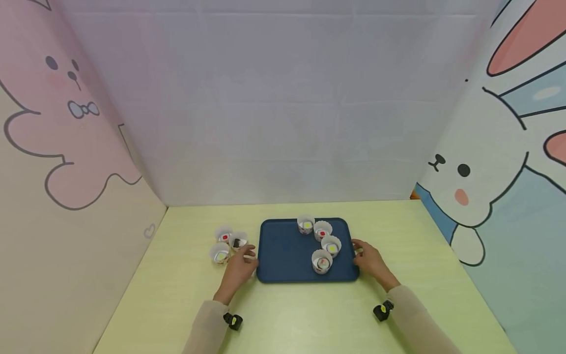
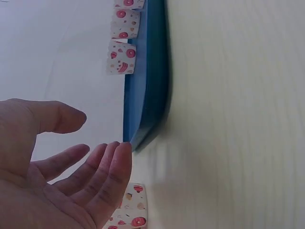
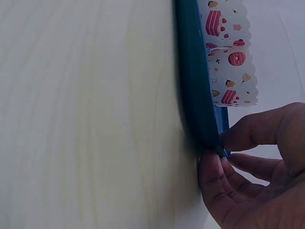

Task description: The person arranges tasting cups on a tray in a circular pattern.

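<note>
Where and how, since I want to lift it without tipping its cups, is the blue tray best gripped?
Grip the blue tray by its raised rim at both short ends, coming from left and right. It is wide and flat, with paper cups mostly on its right half, so holding both ends should keep it level. The right hand pinches the right rim.

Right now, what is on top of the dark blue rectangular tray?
Four white scallop-rimmed printed cups stand on the blue tray, between its middle and right edge, each showing something coloured inside. The tray surface beneath the cups is covered and cannot be seen.
</note>
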`<state>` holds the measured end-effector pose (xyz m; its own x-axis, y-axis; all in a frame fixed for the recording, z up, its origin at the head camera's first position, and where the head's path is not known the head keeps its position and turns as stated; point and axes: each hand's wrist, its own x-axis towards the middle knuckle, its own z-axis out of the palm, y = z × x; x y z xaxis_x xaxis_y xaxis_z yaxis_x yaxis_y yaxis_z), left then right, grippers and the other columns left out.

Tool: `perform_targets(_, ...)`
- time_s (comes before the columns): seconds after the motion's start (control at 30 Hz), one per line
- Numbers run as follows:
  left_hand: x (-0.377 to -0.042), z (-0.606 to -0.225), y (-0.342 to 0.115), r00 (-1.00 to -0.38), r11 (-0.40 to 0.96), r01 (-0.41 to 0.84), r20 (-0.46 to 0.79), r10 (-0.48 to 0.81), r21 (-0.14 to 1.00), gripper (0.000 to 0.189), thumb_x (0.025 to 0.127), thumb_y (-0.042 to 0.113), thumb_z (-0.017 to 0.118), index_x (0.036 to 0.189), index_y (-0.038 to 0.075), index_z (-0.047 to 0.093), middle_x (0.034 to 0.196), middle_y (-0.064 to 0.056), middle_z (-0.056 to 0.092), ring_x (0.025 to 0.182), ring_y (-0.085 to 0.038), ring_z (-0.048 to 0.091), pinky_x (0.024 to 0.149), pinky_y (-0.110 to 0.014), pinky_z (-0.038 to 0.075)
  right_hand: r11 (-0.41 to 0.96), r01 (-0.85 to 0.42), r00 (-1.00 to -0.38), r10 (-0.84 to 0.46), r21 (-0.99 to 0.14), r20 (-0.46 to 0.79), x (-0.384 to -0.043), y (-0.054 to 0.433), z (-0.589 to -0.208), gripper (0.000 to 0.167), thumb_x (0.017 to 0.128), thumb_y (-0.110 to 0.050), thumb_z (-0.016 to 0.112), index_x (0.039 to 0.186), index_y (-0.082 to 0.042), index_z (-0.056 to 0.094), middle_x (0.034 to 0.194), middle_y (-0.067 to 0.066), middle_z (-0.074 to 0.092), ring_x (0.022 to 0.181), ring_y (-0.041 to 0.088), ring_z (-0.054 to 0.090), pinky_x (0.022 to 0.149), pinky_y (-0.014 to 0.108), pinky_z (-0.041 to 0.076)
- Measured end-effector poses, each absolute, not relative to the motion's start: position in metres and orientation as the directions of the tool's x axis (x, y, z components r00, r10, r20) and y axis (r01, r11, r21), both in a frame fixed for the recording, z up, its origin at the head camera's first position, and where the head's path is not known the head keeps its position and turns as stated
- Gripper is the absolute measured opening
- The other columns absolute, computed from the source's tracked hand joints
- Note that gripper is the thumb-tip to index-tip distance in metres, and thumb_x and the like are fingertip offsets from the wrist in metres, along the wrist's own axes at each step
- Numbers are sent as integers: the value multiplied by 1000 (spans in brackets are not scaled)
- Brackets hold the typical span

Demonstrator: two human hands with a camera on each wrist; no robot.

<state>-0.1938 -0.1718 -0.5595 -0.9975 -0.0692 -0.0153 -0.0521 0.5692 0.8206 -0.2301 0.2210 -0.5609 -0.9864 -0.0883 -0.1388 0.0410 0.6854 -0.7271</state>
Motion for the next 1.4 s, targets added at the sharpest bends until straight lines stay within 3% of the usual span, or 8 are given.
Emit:
perform_targets(0.17, -185, -547, -175, -997, 570, 24, 58, -41, 821, 44, 88, 14, 66, 131, 10, 59, 113, -7, 68, 103, -24, 66, 78, -35, 54, 691, 35, -986, -92, -722, -136, -231, 222, -560, 67, 75, 7, 56, 141, 6, 45, 125, 26, 57, 83, 20, 57, 66, 28, 44)
perform_targets(0.37, -178, -531, -184, -984, 477, 99, 157, -83, 873, 46, 86, 8, 70, 130, 7, 58, 115, -13, 65, 104, -27, 64, 76, -27, 55, 682, 42, -984, -97, -730, -147, -231, 222, -561, 67, 76, 7, 57, 142, 5, 44, 126, 26, 57, 84, 20, 57, 66, 28, 45)
perform_targets(0.5, -175, -520, -193, -969, 456, 142, 218, -118, 878, 47, 85, 6, 72, 129, 2, 57, 116, -16, 64, 108, -35, 61, 84, -39, 56, 688, 41, -985, -95, -724, -146, -232, 223, -561, 67, 76, 6, 57, 141, 5, 45, 125, 25, 57, 84, 20, 57, 67, 29, 45)
perform_targets(0.67, -171, -511, -206, -957, 453, 152, 245, -153, 878, 48, 84, 5, 72, 130, 4, 56, 120, -14, 63, 114, -34, 58, 93, -51, 51, 693, 47, -985, -85, -720, -147, -232, 222, -561, 67, 75, 6, 58, 141, 5, 45, 125, 25, 58, 87, 21, 59, 69, 29, 46)
perform_targets(0.83, -170, -511, -221, -958, 431, 130, 225, -178, 893, 56, 83, 4, 73, 134, 4, 51, 130, -18, 58, 121, -31, 53, 100, -50, 47, 684, 53, -985, -84, -727, -151, -232, 222, -561, 67, 75, 6, 57, 141, 5, 45, 125, 25, 57, 87, 22, 58, 68, 29, 46)
perform_targets(1.03, -171, -518, -243, -964, 419, 72, 170, -203, 905, 70, 84, 10, 75, 144, 6, 39, 143, -17, 46, 133, -35, 43, 112, -52, 33, 680, 61, -985, -76, -731, -153, -232, 222, -561, 67, 74, 7, 58, 141, 5, 45, 125, 24, 57, 86, 21, 59, 67, 28, 46)
perform_targets(1.4, -179, -547, -272, -979, 372, -70, 8, -204, 926, 97, 82, 20, 79, 155, 8, 17, 159, -17, 28, 149, -35, 22, 121, -51, 19, 669, 67, -983, -82, -740, -163, -233, 222, -561, 68, 75, 7, 58, 142, 5, 44, 125, 24, 57, 86, 21, 58, 67, 29, 46)
